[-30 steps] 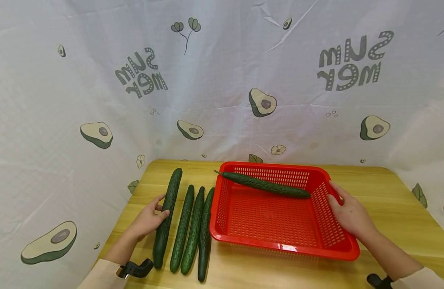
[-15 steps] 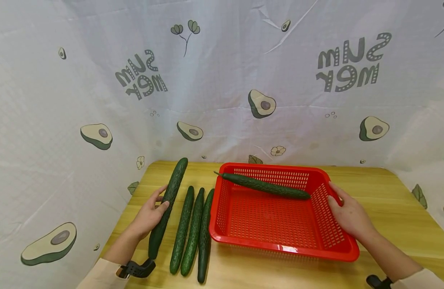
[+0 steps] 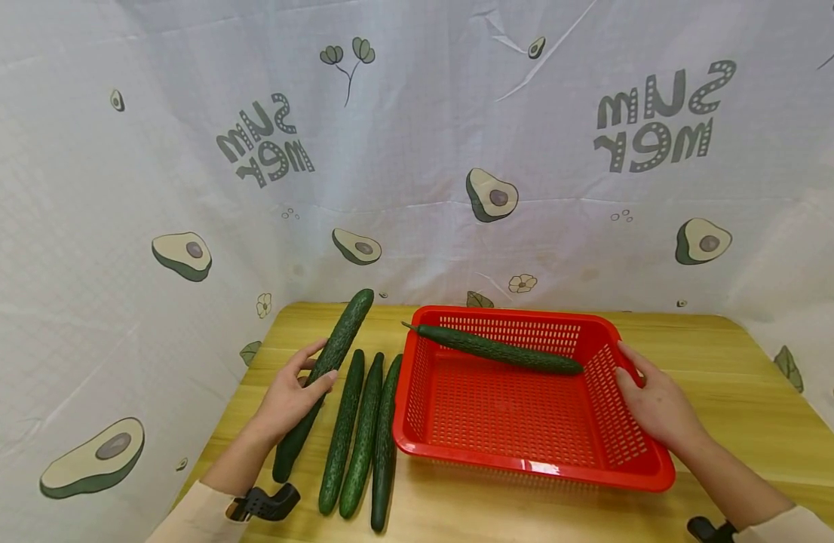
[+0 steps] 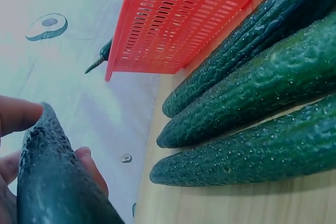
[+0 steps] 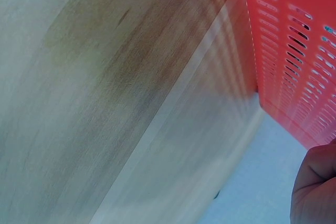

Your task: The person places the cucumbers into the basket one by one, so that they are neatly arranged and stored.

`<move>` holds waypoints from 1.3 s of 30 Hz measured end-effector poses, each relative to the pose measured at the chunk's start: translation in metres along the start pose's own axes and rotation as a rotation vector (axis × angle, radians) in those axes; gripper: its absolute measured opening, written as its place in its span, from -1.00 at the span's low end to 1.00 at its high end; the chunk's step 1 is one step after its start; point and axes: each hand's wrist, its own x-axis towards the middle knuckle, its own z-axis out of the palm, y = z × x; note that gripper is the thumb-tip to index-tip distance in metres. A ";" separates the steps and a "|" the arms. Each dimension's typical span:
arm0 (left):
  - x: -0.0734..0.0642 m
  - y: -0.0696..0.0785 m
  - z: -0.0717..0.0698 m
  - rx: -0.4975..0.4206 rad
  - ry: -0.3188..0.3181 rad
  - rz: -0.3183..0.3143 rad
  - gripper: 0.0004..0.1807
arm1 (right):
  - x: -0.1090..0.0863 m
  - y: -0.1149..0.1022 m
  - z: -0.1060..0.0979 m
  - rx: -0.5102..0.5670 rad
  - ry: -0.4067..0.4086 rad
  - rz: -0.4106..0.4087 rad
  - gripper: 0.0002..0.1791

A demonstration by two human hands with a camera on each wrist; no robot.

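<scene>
My left hand (image 3: 291,396) grips a long dark green cucumber (image 3: 342,332) around its middle, its far end tilted up and to the right. In the left wrist view the thumb and fingers lie on both sides of that cucumber (image 4: 58,182). Just right of it, three more cucumbers (image 3: 360,437) lie side by side on the table. My right hand (image 3: 661,400) holds the right rim of a red perforated plastic basket (image 3: 485,458), fingers hooked over the edge. One cucumber (image 3: 498,349) with a thin stem leans along the basket's back wall, its stem over the left rim.
The wooden table (image 3: 458,513) has rounded back corners. A pale cloth (image 3: 417,151) printed with avocados and lettering hangs behind it and along both sides. The basket's left wall stands right next to the nearest lying cucumber.
The left hand has lifted its cucumber from the table, moving it slightly right and tilting the far end up and rightward. The right hand and basket stay in place.
</scene>
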 end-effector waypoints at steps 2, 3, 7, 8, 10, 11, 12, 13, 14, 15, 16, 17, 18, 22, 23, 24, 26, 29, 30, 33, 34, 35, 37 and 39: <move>0.001 0.002 0.002 0.023 -0.003 0.013 -0.25 | 0.000 0.000 0.000 0.001 0.000 0.000 -0.26; 0.001 0.003 0.003 0.036 -0.004 0.019 -0.25 | 0.000 0.000 0.000 0.000 0.001 -0.001 -0.26; 0.001 0.007 0.006 0.096 -0.009 0.048 -0.27 | 0.000 -0.001 -0.001 -0.001 -0.002 0.004 -0.26; 0.001 0.008 0.007 0.119 -0.009 0.060 -0.27 | 0.000 -0.001 -0.001 -0.001 -0.003 0.005 -0.26; 0.002 0.010 0.009 0.153 -0.014 0.093 -0.28 | 0.000 -0.001 -0.001 0.000 -0.004 0.007 -0.26; 0.002 0.011 0.010 0.164 -0.018 0.114 -0.29 | 0.000 -0.001 -0.001 0.000 -0.004 0.007 -0.26; 0.003 0.011 0.011 0.170 -0.024 0.134 -0.30 | 0.000 -0.001 0.000 0.001 -0.005 0.008 -0.26; 0.003 0.012 0.012 0.173 -0.031 0.155 -0.31 | 0.000 -0.001 0.000 0.001 -0.005 0.007 -0.26; 0.004 0.013 0.013 0.177 -0.036 0.179 -0.31 | 0.000 -0.001 0.000 0.001 -0.005 0.007 -0.26; 0.005 0.015 0.014 0.177 -0.042 0.194 -0.32 | 0.000 0.000 0.000 0.000 -0.005 0.007 -0.26; 0.005 0.016 0.015 0.178 -0.048 0.206 -0.32 | 0.000 0.000 0.000 -0.001 -0.005 0.007 -0.26; 0.006 0.018 0.016 0.181 -0.053 0.218 -0.32 | 0.000 0.000 0.000 -0.001 -0.005 0.006 -0.26; 0.007 0.020 0.017 0.185 -0.058 0.228 -0.32 | 0.000 0.000 0.000 -0.001 -0.005 0.006 -0.26; 0.010 0.029 0.022 0.231 -0.068 0.273 -0.32 | 0.000 0.000 -0.001 0.000 -0.006 0.008 -0.26; 0.011 0.031 0.023 0.246 -0.071 0.290 -0.32 | 0.000 0.000 -0.001 0.001 -0.006 0.009 -0.26; 0.012 0.033 0.024 0.258 -0.074 0.306 -0.32 | 0.000 0.000 -0.001 0.002 -0.007 0.011 -0.26; 0.014 0.037 0.028 0.284 -0.080 0.341 -0.32 | 0.000 -0.001 -0.001 0.001 -0.007 0.012 -0.26; 0.017 0.044 0.033 0.307 -0.095 0.379 -0.32 | 0.000 -0.001 -0.001 0.006 -0.006 0.011 -0.26; 0.018 0.046 0.035 0.312 -0.097 0.387 -0.31 | 0.000 -0.001 -0.001 0.006 -0.006 0.010 -0.26; 0.021 0.054 0.040 0.330 -0.108 0.402 -0.31 | 0.000 -0.002 0.000 0.013 -0.005 0.010 -0.26; 0.022 0.056 0.041 0.338 -0.113 0.406 -0.31 | -0.001 -0.002 0.000 0.014 -0.005 0.010 -0.26; 0.024 0.059 0.043 0.344 -0.118 0.409 -0.31 | -0.001 -0.002 0.000 0.015 -0.004 0.010 -0.26; 0.026 0.063 0.046 0.356 -0.135 0.416 -0.31 | -0.001 -0.002 0.000 0.016 -0.004 0.010 -0.26; 0.028 0.067 0.048 0.366 -0.155 0.421 -0.31 | -0.001 -0.001 0.001 0.015 -0.002 0.009 -0.26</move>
